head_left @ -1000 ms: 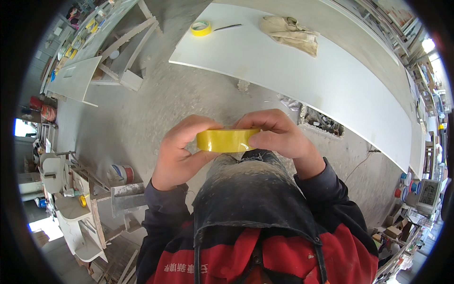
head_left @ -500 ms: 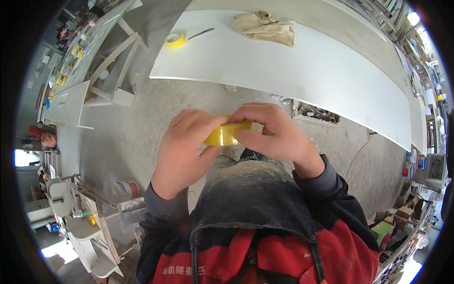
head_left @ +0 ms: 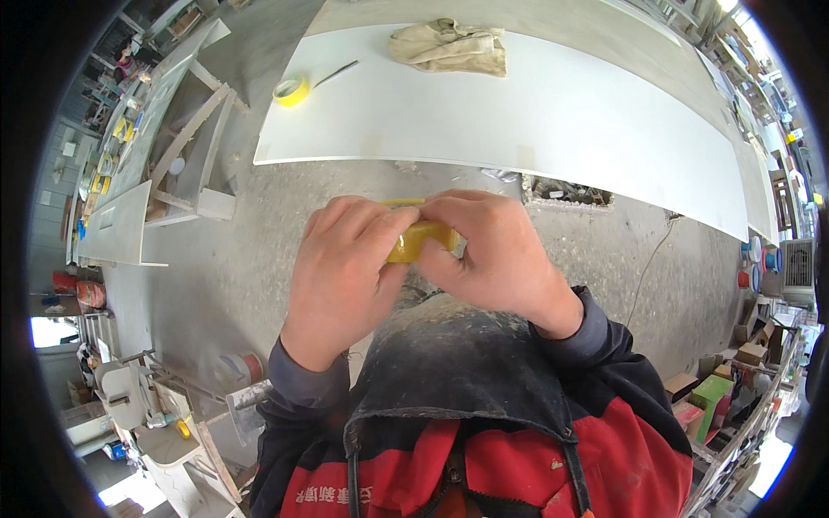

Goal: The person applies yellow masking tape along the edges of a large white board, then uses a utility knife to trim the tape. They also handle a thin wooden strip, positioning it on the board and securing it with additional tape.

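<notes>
A roll of yellow tape (head_left: pixel 418 240) is held up in front of my apron, between my two hands. My left hand (head_left: pixel 344 272) grips its left side, with the thumb below and the fingers curled over the top. From the other side my right hand (head_left: pixel 490 252) closes on it, thumb pressed against the outer face near the right end. The thumbs and fingers nearly meet over the roll and hide much of it. Whether a tape end is lifted cannot be made out.
Ahead stands a long white panel (head_left: pixel 484 121). On it lie another yellow tape roll (head_left: pixel 291 91), a thin dark pen-like tool (head_left: pixel 336 73) and a crumpled beige cloth (head_left: pixel 451 47). A debris-filled box (head_left: pixel 567 192) sits beneath its edge. A cluttered workbench (head_left: pixel 129 211) stands at left.
My hands have drawn closer together on the tape roll, and more of it is covered. The view has shifted slightly, so the panel and its things appear farther left.
</notes>
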`<act>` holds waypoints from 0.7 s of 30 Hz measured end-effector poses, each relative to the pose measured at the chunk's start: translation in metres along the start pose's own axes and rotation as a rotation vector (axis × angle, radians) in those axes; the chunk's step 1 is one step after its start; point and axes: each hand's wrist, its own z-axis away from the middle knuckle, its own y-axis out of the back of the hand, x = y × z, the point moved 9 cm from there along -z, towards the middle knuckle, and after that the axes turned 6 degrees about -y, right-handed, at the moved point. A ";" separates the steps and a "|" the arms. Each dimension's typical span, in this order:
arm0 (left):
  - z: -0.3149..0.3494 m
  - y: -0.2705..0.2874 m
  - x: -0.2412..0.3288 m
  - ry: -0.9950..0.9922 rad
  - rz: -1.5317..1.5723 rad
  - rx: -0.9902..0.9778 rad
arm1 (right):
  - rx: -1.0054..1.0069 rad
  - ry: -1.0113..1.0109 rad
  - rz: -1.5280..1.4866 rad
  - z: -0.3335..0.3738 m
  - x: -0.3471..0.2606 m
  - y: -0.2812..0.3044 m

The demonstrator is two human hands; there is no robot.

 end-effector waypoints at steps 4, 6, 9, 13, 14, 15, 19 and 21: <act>0.000 0.001 -0.001 -0.019 0.031 0.029 | -0.016 0.012 -0.057 0.004 0.001 0.003; 0.000 0.001 -0.001 -0.021 0.055 0.032 | -0.014 0.017 -0.118 0.007 0.003 0.005; -0.004 0.001 -0.001 -0.021 0.092 0.033 | -0.006 0.014 -0.212 0.011 0.009 0.012; -0.020 0.001 0.012 -0.064 0.095 0.000 | -0.018 -0.034 -0.344 0.021 0.020 0.025; -0.025 0.000 0.017 -0.083 0.082 -0.022 | -0.031 -0.062 -0.377 0.024 0.023 0.029; -0.030 -0.002 0.019 -0.074 0.088 -0.025 | 0.005 -0.053 -0.382 0.028 0.025 0.035; -0.051 -0.015 0.033 -0.082 0.110 -0.043 | 0.152 -0.005 -0.340 0.043 0.029 0.066; -0.063 -0.024 0.043 -0.117 0.115 -0.070 | 0.212 0.035 -0.336 0.052 0.032 0.080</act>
